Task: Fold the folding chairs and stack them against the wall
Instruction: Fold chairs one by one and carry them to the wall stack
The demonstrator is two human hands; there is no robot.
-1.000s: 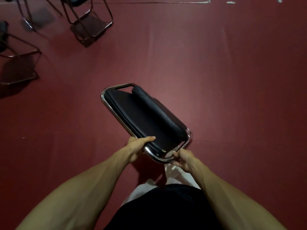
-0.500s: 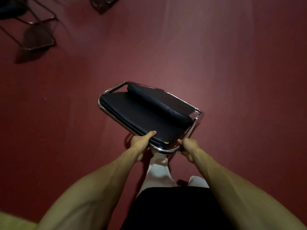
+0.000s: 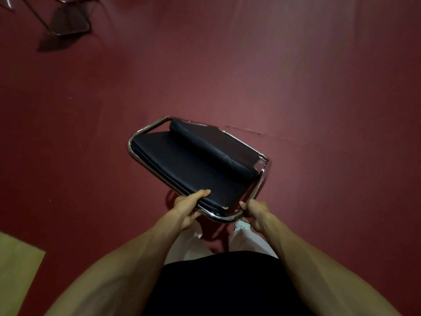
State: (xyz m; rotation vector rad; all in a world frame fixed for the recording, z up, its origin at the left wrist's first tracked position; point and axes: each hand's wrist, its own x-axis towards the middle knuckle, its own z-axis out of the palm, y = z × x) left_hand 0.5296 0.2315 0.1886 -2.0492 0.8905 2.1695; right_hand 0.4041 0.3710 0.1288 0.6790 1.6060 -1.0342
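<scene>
The dark red floor (image 3: pixel 319 76) spreads beneath and all around both grips. Between them and reaching ahead is the folded chair (image 3: pixel 182 165) — black seat pad and backrest lying flat together inside a chrome tube frame, held tilted. Far ahead and left of the left grip (image 3: pixel 186 208), another chair (image 3: pixel 68 21) stands on the floor, blurred. Well to that grip's left and nearer the person lies a pale yellow patch (image 3: pixel 16 265). The left grip curls round the chair's near-left edge, thumb over the pad; the right grip (image 3: pixel 256 213) wraps round the near-right corner of the tube. Just under it — a white shoe (image 3: pixel 242 225).
</scene>
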